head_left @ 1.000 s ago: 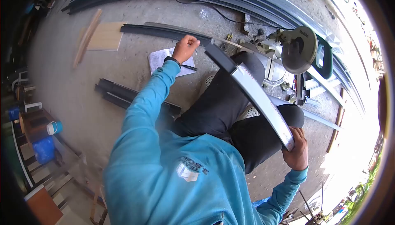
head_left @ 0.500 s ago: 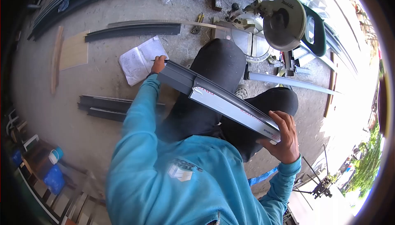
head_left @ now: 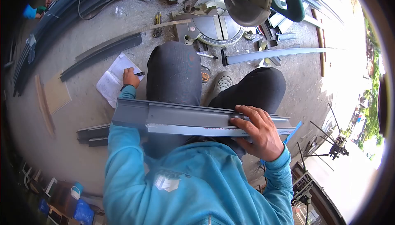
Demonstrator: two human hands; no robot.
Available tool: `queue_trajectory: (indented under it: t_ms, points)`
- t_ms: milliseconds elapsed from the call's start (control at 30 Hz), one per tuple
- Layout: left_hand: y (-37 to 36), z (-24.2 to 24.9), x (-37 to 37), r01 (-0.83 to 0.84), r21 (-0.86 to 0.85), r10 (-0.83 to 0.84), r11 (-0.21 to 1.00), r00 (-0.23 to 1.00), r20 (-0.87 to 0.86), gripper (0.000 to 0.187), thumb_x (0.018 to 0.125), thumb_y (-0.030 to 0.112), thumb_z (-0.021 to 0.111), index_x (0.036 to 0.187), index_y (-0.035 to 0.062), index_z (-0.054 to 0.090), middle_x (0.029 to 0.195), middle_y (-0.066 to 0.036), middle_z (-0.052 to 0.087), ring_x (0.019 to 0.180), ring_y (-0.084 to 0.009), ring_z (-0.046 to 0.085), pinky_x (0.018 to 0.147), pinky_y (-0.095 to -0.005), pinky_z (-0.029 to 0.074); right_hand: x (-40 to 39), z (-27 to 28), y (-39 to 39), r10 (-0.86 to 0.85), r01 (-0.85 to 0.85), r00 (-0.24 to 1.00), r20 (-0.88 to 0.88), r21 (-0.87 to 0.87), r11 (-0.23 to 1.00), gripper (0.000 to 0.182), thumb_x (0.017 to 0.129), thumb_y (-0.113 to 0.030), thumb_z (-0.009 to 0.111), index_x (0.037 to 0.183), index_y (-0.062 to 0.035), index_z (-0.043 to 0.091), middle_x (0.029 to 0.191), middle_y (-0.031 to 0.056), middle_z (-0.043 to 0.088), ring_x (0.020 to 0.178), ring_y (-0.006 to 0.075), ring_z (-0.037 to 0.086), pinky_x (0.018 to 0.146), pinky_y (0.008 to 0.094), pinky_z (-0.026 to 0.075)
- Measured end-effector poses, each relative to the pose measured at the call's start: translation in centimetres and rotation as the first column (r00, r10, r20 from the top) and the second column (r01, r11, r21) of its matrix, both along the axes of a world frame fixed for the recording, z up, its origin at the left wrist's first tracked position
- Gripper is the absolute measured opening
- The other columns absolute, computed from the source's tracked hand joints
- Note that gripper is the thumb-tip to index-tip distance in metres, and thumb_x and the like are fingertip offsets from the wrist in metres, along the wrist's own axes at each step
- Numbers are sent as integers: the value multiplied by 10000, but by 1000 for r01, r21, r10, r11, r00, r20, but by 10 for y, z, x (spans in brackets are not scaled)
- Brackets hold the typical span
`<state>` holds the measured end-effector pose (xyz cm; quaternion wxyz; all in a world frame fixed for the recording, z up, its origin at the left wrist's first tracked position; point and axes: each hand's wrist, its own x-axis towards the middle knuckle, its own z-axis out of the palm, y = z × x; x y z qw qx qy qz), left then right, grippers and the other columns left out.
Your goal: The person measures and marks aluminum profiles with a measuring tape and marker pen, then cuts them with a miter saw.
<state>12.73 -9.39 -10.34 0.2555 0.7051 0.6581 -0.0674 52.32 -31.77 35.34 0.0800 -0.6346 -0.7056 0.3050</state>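
Observation:
My left hand [head_left: 131, 78] is closed round a dark pen [head_left: 140, 73] and rests on the open notebook [head_left: 110, 83], whose pages carry faint marks. My right hand [head_left: 261, 131] grips a long grey metal profile [head_left: 185, 116] near its right end, thumb below and fingers over the top. The profile lies across my lap, in front of my knees, its left end over my left forearm. A strip of white printed film covers part of its near side.
Ahead stands a miter saw [head_left: 218, 25]. Beside it are yellow-handled pliers [head_left: 157, 24], a white marker [head_left: 206, 55] and a long light profile [head_left: 271, 55]. More grey profiles [head_left: 103, 52] lie left. Another person's hand [head_left: 48, 0] shows at far upper left.
My left hand has moved from the profile's left end onto the notebook. The profile has turned nearly level, and my right hand now grips farther in from its end. The view has shifted.

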Motion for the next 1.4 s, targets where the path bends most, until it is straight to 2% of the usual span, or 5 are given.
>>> queue_trajectory:
  t_ms: [367,500,733,867,1400]
  points:
    - [1,10,-6,100,-128,-125,987,970,-208,319,897,100,703,1211,89,647,1258,-155,591,1212,-385,586,1002,-492,533,27,19,32,-26,19,976,-216,-37,999,743,712,-331,935,1319,-22,636,1353,241,624,1224,442,635,1004,529,532]
    - [-10,25,1,49,20,-50,999,998,37,371,868,163,759,1211,93,636,1248,-151,575,1213,-395,558,995,-527,494,51,4,111,-116,110,991,-64,-89,990,241,960,-151,694,1146,-1,659,1062,190,679,992,393,687,862,485,548]
    - [-57,19,-5,-141,142,62,980,889,455,437,838,209,810,1200,49,624,1160,-184,602,1107,-388,600,978,-481,494,39,-313,204,558,-267,756,342,-618,739,269,923,-183,639,1084,-31,792,1175,221,755,1091,367,743,910,463,604]
    - [-111,55,-31,-199,74,136,977,857,498,420,832,157,824,1192,56,633,1113,-163,600,901,-319,623,806,-429,537,42,-480,175,301,-66,856,421,-488,870,345,980,-191,632,1306,-81,637,1319,158,696,1208,362,697,914,485,611]
    - [-116,105,-42,-362,-91,351,928,763,542,343,921,168,773,1210,21,661,1164,-121,661,912,-219,681,818,-359,565,70,-547,131,293,-190,775,560,-235,953,556,998,-427,543,1462,-150,414,1330,147,625,1189,363,657,822,479,623]
